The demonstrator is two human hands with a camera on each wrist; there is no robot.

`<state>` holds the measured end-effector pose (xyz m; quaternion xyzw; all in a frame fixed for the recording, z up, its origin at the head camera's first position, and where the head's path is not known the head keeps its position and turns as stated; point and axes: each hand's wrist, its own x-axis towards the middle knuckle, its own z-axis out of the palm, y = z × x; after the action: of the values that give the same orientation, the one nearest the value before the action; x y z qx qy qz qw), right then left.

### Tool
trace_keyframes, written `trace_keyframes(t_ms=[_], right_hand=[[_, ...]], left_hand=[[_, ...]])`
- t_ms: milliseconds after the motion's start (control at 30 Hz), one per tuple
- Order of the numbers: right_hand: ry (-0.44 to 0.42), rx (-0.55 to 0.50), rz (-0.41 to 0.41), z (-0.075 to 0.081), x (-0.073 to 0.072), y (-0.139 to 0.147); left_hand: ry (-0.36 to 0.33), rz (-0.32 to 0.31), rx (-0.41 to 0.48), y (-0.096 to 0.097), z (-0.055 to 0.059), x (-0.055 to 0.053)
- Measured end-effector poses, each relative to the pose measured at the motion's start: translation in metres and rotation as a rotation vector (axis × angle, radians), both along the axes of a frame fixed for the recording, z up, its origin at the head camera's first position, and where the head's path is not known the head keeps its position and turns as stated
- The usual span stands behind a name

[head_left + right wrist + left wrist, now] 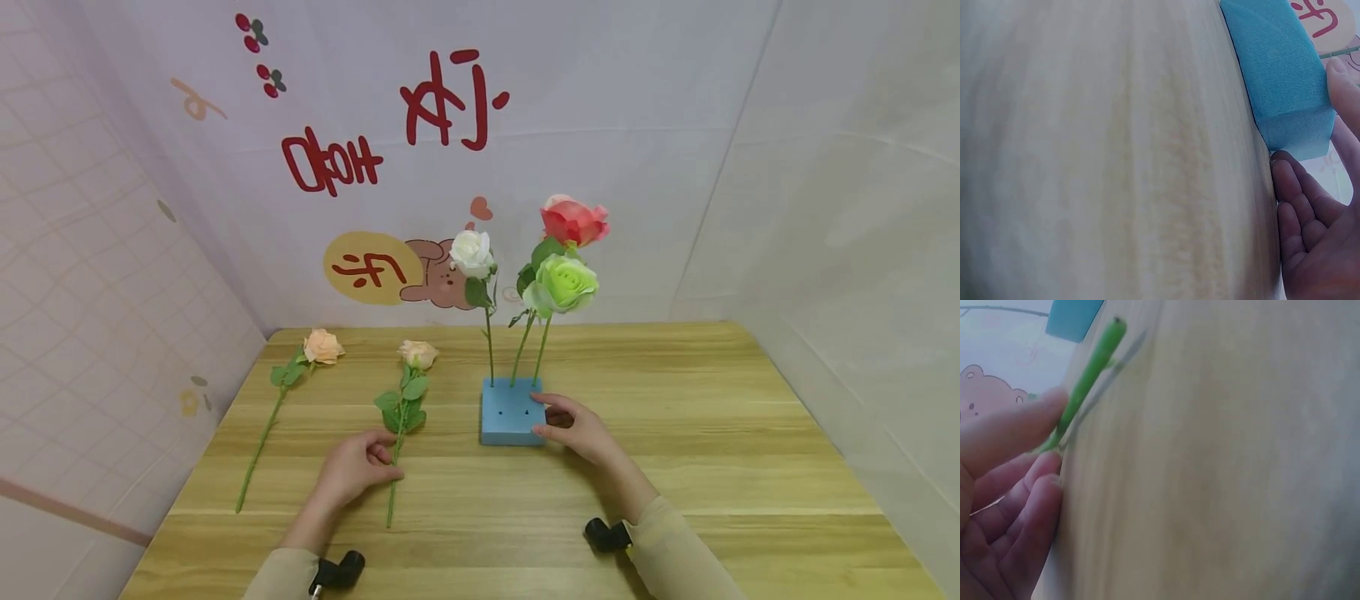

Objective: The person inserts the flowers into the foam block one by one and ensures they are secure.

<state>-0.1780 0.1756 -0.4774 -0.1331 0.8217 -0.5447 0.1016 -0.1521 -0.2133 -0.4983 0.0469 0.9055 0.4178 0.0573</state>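
My left hand (358,468) pinches the green stem of a pale peach rose (417,355) low down, between thumb and fingertips. In the left wrist view, the stem's cut end (1099,357) sticks out past the thumb, close over the table. At the right side of a light blue block (512,414), my right hand (577,429) holds the edge with thumb and index finger. The other fingers (1294,187) curl loosely beside the block in the right wrist view. White (472,254), red-pink (574,222) and green (564,284) roses stand upright in the block's back row; small holes show in front of them.
Another peach rose (323,347) lies on the wooden table (697,417) at the far left, its stem toward the front. A printed white curtain (637,100) hangs behind the table, with more fabric at both sides. Black wrist cameras (607,536) sit at both sleeves.
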Motion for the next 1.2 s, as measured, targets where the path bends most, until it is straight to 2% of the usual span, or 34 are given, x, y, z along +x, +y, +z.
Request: trace_keyframes(t_ms=[133, 367, 467, 567, 833, 1000, 1200], right_hand=[[0.001, 0.005, -0.003, 0.003, 0.002, 0.0], [0.031, 0.016, -0.022, -0.03, -0.011, 0.005], [0.032, 0.029, -0.021, -0.034, -0.012, 0.006], [0.021, 0.021, -0.02, -0.031, -0.011, 0.005], [0.006, -0.003, 0.001, 0.001, 0.002, -0.001], [0.004, 0.001, -0.004, 0.004, 0.004, -0.001], [0.002, 0.001, -0.005, 0.002, 0.003, -0.001]], left_hand=[[0.007, 0.023, -0.015, 0.003, 0.001, 0.001], [0.029, 0.049, -0.063, 0.008, 0.006, 0.004], [0.032, 0.054, -0.087, 0.009, 0.005, 0.003], [0.03, 0.06, -0.107, 0.009, 0.004, 0.002], [0.046, 0.076, -0.148, 0.008, 0.003, -0.001], [0.053, 0.073, -0.145, 0.007, 0.002, -0.002], [0.032, 0.071, -0.081, 0.006, 0.002, -0.002]])
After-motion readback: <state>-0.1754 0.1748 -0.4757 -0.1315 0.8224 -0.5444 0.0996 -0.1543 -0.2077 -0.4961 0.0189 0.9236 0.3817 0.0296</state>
